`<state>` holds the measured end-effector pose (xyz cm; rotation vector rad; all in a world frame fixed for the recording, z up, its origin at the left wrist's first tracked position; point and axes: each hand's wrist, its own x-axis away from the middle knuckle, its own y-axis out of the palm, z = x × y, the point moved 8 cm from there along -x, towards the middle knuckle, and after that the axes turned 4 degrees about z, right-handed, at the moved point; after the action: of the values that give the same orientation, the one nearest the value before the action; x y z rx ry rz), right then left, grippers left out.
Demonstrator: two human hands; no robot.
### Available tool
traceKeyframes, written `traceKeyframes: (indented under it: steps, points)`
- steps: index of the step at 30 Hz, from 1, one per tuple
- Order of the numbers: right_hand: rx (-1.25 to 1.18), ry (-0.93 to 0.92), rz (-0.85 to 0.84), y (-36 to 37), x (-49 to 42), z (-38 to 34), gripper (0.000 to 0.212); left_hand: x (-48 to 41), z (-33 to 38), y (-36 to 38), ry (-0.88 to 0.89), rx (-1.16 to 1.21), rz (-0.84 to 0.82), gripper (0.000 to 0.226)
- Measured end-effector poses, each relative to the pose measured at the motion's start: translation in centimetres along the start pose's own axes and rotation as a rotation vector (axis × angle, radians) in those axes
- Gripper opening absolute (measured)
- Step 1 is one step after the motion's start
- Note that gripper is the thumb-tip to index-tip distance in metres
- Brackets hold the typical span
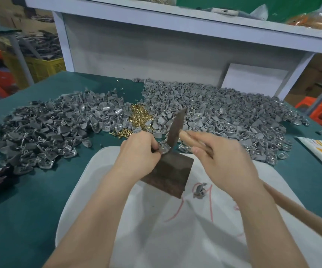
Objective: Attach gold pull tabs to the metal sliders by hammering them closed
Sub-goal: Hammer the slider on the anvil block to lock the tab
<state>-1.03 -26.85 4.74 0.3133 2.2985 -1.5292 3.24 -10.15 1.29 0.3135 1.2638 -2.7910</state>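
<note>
Atop dark brown wooden block (168,173): left hand (140,149) pinches grey metal slider (164,149) | right hand (222,163) grasps wooden-handled hammer (175,128), head just above block, possibly touching slider (blurred)

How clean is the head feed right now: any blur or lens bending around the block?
Head view: the hammer head is smeared by motion; the slider pinched by the left hand on the block is partly hidden; the shelf edge bows from the wide lens; lighting even.

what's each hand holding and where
Left hand pinches a metal slider by its left edge; right hand grips the hammer by its handle, near the head.
</note>
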Motion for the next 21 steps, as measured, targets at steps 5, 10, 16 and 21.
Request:
traceKeyframes:
  steps: [5,10,16,21]
  points:
    - [-0.227,-0.087,0.283,-2.8,0.0,-1.3,0.038,-0.2,-0.2,0.2,0.009,0.013,-0.005,0.018]
    - [-0.065,-0.023,-0.048,0.8,-0.2,0.0,0.038,-0.1,-0.1,-0.1,-0.032,0.012,-0.011,0.017]
    - [-0.174,0.212,0.084,1.6,-1.6,4.9,0.036,0.0,0.1,-0.1,0.000,-0.009,-0.008,0.019]
    - [-0.220,0.336,-0.195,4.6,-1.2,7.2,0.032,0.0,-0.1,-0.1,-0.025,-0.008,-0.012,0.013]
